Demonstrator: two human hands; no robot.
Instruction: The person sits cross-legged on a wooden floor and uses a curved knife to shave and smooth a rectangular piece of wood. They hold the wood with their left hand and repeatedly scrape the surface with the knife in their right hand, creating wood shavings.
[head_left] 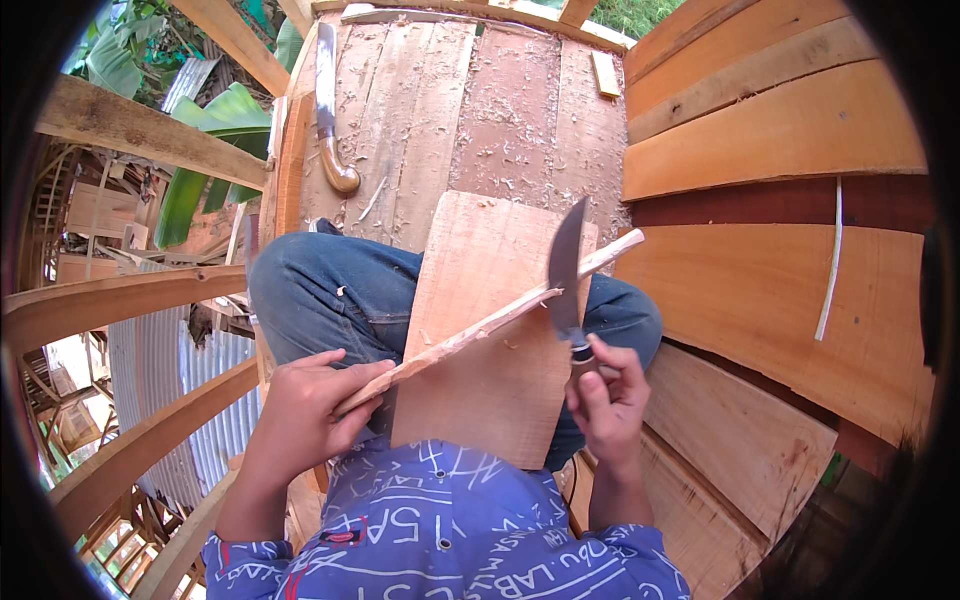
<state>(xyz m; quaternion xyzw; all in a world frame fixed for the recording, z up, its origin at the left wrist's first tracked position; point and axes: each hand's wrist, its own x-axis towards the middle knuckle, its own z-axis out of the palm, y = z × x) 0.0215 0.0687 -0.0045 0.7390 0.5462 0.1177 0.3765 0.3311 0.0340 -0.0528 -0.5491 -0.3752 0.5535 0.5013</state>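
1. Head view, from my distant seat: the left hand (325, 405) is closed around the near end of a pale stick (470, 335), thumb and fingers pinching it.
2. I see the stick slanting up and rightward above a flat board (480, 400) on the person's lap, its far end reaching over the right knee.
3. Gripping a dark-bladed knife (566, 290) by its handle, the right hand (612, 400) holds the blade up across the stick. I can't tell whether the edge is biting, though a thin sliver stands off the wood beside it.
4. To my eye, the left grip sits low to steady the stick well clear of the blade, and the board probably shields the legs, clad in jeans (340, 290).
5. Beyond the knees, I find a plank floor (510, 110) strewn with shavings, a long knife (327, 100) with a curved wooden handle, and a small wood piece (605, 74).
6. Plank walling (760, 140) rises on the right, a white strip (830, 260) against it; on the left, past timber rails (130, 290), I make out corrugated sheeting (150, 370) and broad green leaves (235, 115).
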